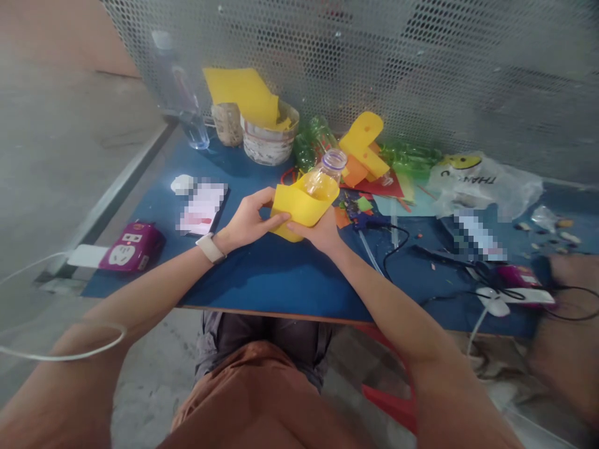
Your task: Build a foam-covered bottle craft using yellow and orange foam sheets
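Observation:
A yellow foam or paper sheet [302,206] curves around a clear plastic bottle [322,179]. The bottle tilts up and to the right, its uncapped neck pointing away from me. My left hand [253,218] is closed on the sheet's left side, thumb across the front. At the lower right, my right hand [321,232] grips the same sheet, its thumb near the left thumb and its other fingers mostly hidden behind. The lower part of the bottle is covered by the sheet. Just beyond lie yellow cut pieces [367,146].
On the blue table [262,274] are a phone [204,207], a purple power adapter [133,246], a tall water bottle [191,121] and a white tub [269,146] with yellow scraps. A glue gun [372,222] trails its cord rightward. Another person's arm [568,330] is at right.

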`<action>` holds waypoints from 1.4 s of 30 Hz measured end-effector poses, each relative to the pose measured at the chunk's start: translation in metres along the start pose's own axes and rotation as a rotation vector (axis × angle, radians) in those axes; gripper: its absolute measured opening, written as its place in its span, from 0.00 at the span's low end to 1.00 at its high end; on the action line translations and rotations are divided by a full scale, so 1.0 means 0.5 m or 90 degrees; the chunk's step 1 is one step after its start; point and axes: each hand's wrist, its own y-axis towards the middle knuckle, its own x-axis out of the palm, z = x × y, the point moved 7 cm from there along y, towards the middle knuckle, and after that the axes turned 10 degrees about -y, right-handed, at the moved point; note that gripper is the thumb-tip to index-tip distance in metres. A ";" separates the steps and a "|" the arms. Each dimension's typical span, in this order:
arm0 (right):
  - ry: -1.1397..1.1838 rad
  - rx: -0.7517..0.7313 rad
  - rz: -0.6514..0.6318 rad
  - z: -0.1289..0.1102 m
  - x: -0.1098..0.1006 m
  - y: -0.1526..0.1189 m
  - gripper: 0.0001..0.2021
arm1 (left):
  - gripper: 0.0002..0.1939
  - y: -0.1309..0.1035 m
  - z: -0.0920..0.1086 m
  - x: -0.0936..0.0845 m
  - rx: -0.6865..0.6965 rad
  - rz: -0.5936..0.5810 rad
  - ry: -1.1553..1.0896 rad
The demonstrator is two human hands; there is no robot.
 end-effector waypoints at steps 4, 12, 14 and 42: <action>0.002 -0.007 0.005 0.018 -0.001 0.006 0.46 | 0.20 0.001 0.008 0.005 0.011 0.012 -0.045; 0.059 -0.059 -0.012 0.034 -0.007 0.014 0.51 | 0.27 0.000 -0.005 0.008 0.010 -0.002 -0.067; 0.066 -0.049 -0.024 0.035 -0.006 0.013 0.50 | 0.27 -0.001 -0.007 0.007 0.003 -0.006 -0.068; 0.127 -0.018 -0.107 0.004 0.034 -0.011 0.52 | 0.29 -0.010 -0.011 0.023 0.055 -0.059 0.027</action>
